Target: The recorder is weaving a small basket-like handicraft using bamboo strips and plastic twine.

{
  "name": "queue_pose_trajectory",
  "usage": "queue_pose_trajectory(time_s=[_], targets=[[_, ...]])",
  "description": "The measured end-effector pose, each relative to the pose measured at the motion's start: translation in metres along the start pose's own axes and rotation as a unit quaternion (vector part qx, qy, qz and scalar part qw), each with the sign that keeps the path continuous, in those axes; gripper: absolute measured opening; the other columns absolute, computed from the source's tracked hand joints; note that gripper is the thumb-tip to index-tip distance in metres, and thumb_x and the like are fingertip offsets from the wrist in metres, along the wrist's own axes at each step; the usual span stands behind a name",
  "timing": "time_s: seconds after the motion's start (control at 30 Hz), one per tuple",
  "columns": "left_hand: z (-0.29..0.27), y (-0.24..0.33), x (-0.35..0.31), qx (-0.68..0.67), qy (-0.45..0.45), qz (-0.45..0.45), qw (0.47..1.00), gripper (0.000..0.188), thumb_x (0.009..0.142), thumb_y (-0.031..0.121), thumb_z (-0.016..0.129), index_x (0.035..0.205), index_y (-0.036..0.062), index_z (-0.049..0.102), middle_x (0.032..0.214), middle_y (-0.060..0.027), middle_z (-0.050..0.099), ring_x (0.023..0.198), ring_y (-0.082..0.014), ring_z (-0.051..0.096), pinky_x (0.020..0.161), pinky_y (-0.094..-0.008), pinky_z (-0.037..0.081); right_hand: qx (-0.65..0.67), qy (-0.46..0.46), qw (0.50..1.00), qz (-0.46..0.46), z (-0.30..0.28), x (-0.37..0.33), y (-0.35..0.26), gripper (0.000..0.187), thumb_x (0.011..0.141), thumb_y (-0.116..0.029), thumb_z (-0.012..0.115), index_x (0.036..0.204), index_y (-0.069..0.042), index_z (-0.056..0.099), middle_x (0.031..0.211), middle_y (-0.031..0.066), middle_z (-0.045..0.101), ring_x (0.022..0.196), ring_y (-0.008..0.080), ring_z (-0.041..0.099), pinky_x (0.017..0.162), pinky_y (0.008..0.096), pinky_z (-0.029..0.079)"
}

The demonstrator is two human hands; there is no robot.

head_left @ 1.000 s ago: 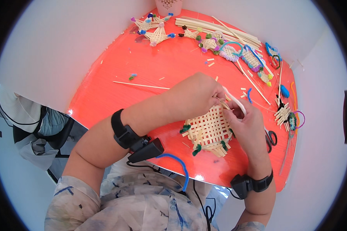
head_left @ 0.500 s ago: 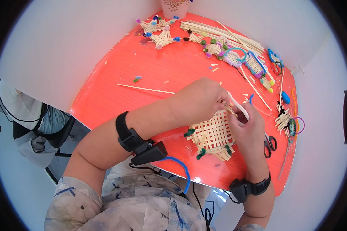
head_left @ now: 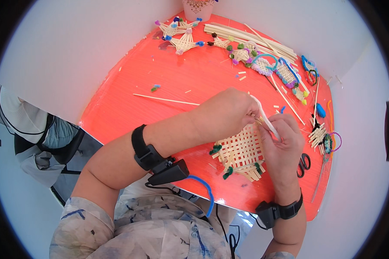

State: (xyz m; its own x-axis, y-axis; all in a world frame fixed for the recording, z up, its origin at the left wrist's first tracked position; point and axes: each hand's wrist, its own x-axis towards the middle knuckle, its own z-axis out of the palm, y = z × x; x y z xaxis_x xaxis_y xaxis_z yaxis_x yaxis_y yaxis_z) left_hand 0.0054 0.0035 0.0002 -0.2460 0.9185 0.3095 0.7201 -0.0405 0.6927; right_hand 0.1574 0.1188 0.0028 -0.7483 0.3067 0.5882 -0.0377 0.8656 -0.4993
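White pipe cleaner arcs between both hands at the upper corner of the woven mat, over the red table. Left hand: fingertips pinched together, seemingly on the corner strip ends; exact contact hidden. Right hand: thumb and fingers closed on the pipe cleaner's lower end. Best practice, I'd say: pinch strips flat and bunched, draw the wrap snug, don't skew the weave. Green ties look a fair tightness reference.
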Motion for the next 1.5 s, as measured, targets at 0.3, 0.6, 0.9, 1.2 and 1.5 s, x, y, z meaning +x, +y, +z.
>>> queue_pose_trajectory(time_s=[0.3,0.6,0.9,1.2,1.5], targets=[[0.0037,-0.0016,-0.0007,0.001,0.022,0.037,0.999,0.011,0.084,0.008,0.068,0.093,0.0018,0.070,0.085,-0.0149,0.067,0.079,-0.0318,0.066,0.072,-0.0394,0.053,0.034,0.008,0.999,-0.014,0.0025,0.0011,0.0018,0.012,0.078,0.005,0.072,0.081,0.001,0.062,0.080,0.0110,0.060,0.069,0.0237,0.061,0.061,0.0320,0.048],[0.0007,0.0003,-0.0016,0.029,0.015,0.044,0.998,0.012,0.083,0.006,0.067,0.093,0.0023,0.071,0.086,-0.0157,0.066,0.077,-0.0322,0.065,0.071,-0.0401,0.052,-0.010,0.015,0.995,-0.097,0.0041,0.0016,0.0060,0.019,0.074,0.001,0.077,0.087,-0.001,0.063,0.084,0.0100,0.061,0.072,0.0241,0.061,0.064,0.0317,0.049],[-0.0002,-0.0066,-0.0010,-0.018,0.023,-0.017,0.999,0.014,0.083,0.007,0.066,0.094,0.0014,0.072,0.081,-0.0168,0.066,0.076,-0.0319,0.065,0.070,-0.0392,0.052,0.083,-0.029,0.994,0.065,0.0073,-0.0016,0.0098,0.024,0.074,0.001,0.078,0.094,0.001,0.064,0.089,0.0094,0.061,0.075,0.0199,0.060,0.066,0.0298,0.049],[0.0010,-0.0055,-0.0001,0.009,0.048,-0.035,0.998,0.010,0.084,0.007,0.065,0.088,-0.0013,0.070,0.081,-0.0166,0.066,0.075,-0.0324,0.065,0.069,-0.0394,0.052,0.029,0.011,0.999,0.038,0.0044,-0.0003,0.0082,0.016,0.077,0.004,0.073,0.089,0.002,0.064,0.084,0.0100,0.062,0.072,0.0202,0.061,0.063,0.0297,0.049],[0.0018,-0.0031,-0.0013,0.043,0.027,-0.005,0.999,0.011,0.083,0.006,0.066,0.090,0.0001,0.071,0.082,-0.0165,0.066,0.076,-0.0318,0.066,0.069,-0.0400,0.052,-0.001,-0.012,1.000,-0.018,0.0011,0.0017,0.0048,0.015,0.077,0.004,0.072,0.087,0.001,0.061,0.081,0.0106,0.059,0.071,0.0230,0.060,0.062,0.0321,0.047]])
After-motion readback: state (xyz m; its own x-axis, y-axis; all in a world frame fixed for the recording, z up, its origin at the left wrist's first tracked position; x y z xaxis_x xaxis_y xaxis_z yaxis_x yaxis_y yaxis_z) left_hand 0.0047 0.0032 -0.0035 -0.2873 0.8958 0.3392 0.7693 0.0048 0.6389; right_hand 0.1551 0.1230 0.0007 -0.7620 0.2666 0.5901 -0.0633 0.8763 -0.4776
